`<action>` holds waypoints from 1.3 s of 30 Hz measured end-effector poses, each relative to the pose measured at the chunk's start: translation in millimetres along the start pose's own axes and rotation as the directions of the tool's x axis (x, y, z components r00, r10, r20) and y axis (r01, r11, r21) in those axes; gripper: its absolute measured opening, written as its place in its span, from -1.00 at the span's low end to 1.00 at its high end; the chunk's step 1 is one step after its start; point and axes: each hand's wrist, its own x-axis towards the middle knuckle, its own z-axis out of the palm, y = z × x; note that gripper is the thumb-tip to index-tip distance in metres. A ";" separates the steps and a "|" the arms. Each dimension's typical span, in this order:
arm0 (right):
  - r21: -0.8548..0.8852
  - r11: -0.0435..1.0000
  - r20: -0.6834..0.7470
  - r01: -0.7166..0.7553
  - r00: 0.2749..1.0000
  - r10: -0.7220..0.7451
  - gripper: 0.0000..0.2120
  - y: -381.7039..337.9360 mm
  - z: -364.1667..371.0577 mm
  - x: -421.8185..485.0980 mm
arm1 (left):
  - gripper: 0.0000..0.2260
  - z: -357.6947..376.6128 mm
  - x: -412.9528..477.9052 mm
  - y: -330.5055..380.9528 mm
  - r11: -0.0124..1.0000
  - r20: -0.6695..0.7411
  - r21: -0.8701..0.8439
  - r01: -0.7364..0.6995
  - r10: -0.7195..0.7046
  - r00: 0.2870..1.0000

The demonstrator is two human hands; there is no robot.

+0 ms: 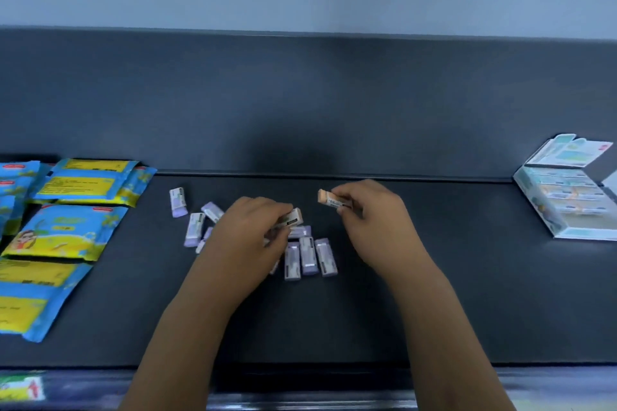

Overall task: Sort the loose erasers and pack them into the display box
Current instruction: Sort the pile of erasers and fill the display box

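Erasers, small blocks in white printed sleeves. Purple row (309,255): three side by side on the bench (434,304). Left grip (257,227), just up-left of the row, pinches an orange eraser (295,217). Right grip (370,213), just up-right of it, pinches a second orange eraser (329,199), tilted. Purple strays (195,227) lie left of the row. Display box (564,203) well right, lid open, part filled. Blue-yellow packets (66,230) far left.

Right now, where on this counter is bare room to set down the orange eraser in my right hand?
Free for the orange eraser: the wide stretch between your right hand and the display box. Crowded: purple erasers under and beside your left hand; blue-and-yellow packets fill the far left.
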 end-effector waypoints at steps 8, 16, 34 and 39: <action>-0.161 0.987 0.071 -0.018 0.997 0.030 -0.77 119.4 -121.0 -8.8 | -0.73 101.0 57.5 140.1 0.997 -0.001 -0.074 0.012 -0.012 1.000; 0.001 0.987 -0.142 -0.162 0.977 0.160 -0.79 207.6 -215.2 -25.6 | -0.80 178.9 98.5 245.8 0.972 -0.033 -0.194 0.133 -0.142 0.989; -0.045 0.961 -0.314 -0.273 0.917 0.246 -0.62 322.0 -277.2 -23.6 | -0.82 284.0 200.2 327.0 0.977 0.163 0.125 -0.174 0.153 0.975; -0.104 0.965 -0.253 -0.239 0.945 0.207 -0.66 327.0 -278.7 -20.8 | -0.79 285.2 198.2 320.1 0.972 0.142 0.125 -0.197 0.179 0.974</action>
